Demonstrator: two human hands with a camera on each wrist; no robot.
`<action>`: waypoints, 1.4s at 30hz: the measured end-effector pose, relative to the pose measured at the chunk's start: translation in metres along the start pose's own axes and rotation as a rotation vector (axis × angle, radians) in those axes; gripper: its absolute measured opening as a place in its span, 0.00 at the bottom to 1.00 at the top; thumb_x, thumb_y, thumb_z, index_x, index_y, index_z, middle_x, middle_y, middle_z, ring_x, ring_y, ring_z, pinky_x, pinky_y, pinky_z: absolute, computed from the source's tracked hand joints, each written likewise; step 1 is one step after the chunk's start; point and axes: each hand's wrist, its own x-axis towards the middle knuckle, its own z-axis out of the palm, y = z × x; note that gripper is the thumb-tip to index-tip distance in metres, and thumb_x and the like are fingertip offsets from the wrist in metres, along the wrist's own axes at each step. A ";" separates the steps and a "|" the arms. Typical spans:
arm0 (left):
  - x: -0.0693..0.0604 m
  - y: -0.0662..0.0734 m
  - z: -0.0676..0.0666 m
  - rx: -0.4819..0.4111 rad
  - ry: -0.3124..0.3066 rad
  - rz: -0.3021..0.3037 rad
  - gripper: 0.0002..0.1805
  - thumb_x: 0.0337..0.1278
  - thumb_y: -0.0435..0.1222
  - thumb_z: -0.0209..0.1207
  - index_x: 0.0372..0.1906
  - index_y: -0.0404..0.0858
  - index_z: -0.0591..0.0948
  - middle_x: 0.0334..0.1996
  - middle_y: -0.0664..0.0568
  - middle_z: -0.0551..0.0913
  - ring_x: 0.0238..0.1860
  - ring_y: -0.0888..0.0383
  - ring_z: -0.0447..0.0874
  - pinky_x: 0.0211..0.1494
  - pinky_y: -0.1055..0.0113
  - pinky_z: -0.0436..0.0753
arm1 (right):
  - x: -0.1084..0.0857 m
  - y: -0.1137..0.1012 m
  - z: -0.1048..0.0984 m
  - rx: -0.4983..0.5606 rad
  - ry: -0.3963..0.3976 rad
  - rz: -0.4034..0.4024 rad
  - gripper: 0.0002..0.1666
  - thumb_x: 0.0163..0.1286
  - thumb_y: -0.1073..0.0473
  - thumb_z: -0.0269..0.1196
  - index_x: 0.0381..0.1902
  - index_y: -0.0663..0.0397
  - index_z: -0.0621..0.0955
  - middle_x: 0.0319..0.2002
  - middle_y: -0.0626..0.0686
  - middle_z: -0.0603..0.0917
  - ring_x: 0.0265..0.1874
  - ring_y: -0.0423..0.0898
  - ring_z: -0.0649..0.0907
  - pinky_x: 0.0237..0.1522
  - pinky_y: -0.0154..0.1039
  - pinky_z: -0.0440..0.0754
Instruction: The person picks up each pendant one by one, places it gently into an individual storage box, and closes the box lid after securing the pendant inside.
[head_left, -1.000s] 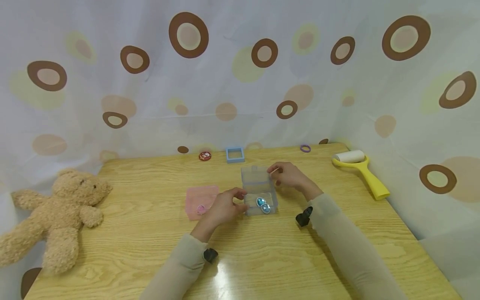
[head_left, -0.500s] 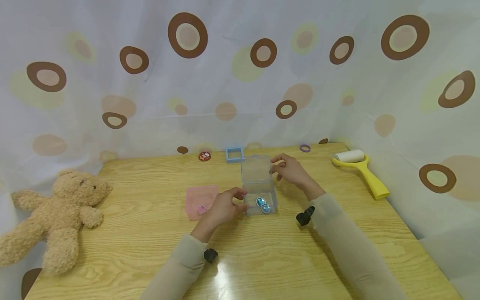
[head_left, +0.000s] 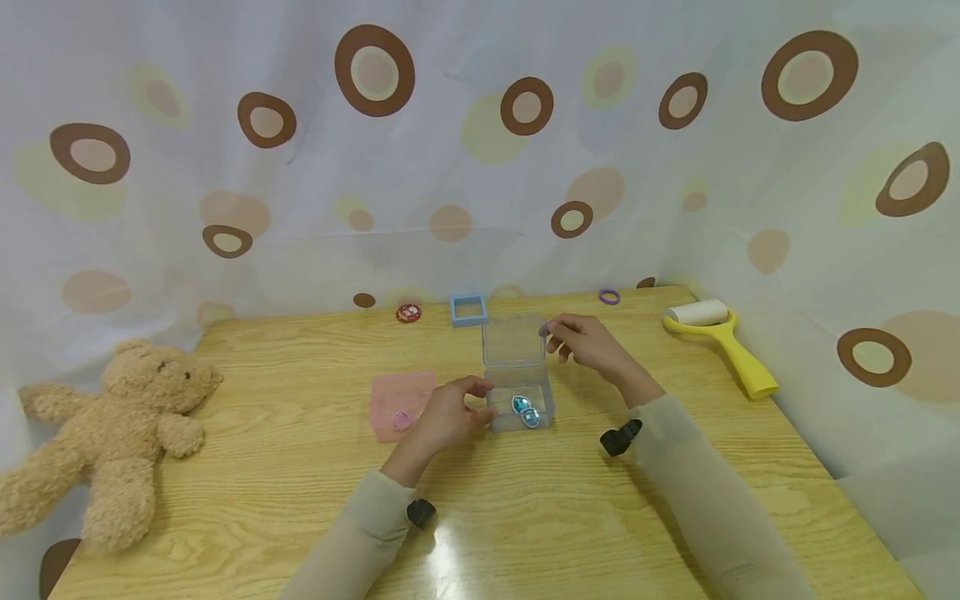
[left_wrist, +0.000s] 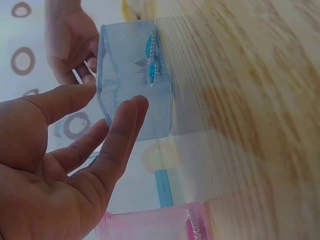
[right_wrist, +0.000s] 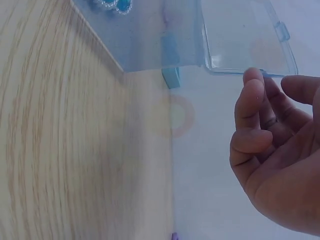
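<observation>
A clear bluish plastic box (head_left: pixel 498 421) stands on the table with its hinged lid (head_left: pixel 514 343) raised. Two teal gems with beaded silver rims (head_left: pixel 526 411) lie inside. My left hand (head_left: pixel 450 414) is at the box's left side, fingers extended and thumb apart; in the left wrist view its fingertips (left_wrist: pixel 137 105) overlap the wall, and whether they press it I cannot tell. At the lid's right edge is my right hand (head_left: pixel 588 342), fingers loosely bent. One fingertip (right_wrist: pixel 253 75) meets the edge in the right wrist view, while the thumb stays apart.
Left of the box sits a pink box (head_left: pixel 393 392) with a pink gem (head_left: pixel 401 421) in it. Further back lie a red badge (head_left: pixel 408 313), a blue square frame (head_left: pixel 468 310) and a purple ring (head_left: pixel 609 297). A yellow-handled roller (head_left: pixel 738 358) and a teddy bear (head_left: pixel 123 425) flank them.
The lid has swung up and back from a lower tilt. My right hand rose with it, then shifted slightly right, its fingers loosening. My left hand has stayed in place.
</observation>
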 end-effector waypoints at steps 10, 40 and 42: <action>0.000 0.001 0.000 0.005 0.010 -0.001 0.22 0.59 0.37 0.67 0.57 0.35 0.81 0.53 0.43 0.84 0.42 0.51 0.88 0.42 0.62 0.85 | -0.017 -0.006 -0.003 0.007 -0.093 -0.026 0.24 0.82 0.47 0.47 0.52 0.59 0.81 0.38 0.56 0.87 0.30 0.49 0.83 0.21 0.33 0.66; -0.002 0.002 0.000 -0.053 0.021 -0.042 0.38 0.57 0.34 0.69 0.72 0.37 0.67 0.53 0.41 0.85 0.44 0.49 0.90 0.41 0.64 0.86 | -0.034 0.009 0.000 -0.134 -0.259 -0.088 0.19 0.72 0.52 0.63 0.55 0.55 0.81 0.39 0.56 0.85 0.34 0.62 0.83 0.38 0.54 0.82; -0.003 0.001 -0.001 -0.070 0.022 -0.021 0.38 0.57 0.33 0.69 0.72 0.38 0.67 0.54 0.40 0.84 0.43 0.49 0.90 0.41 0.64 0.86 | -0.034 0.010 0.001 -0.136 -0.265 -0.093 0.20 0.72 0.53 0.64 0.56 0.56 0.81 0.40 0.55 0.85 0.34 0.62 0.83 0.38 0.54 0.82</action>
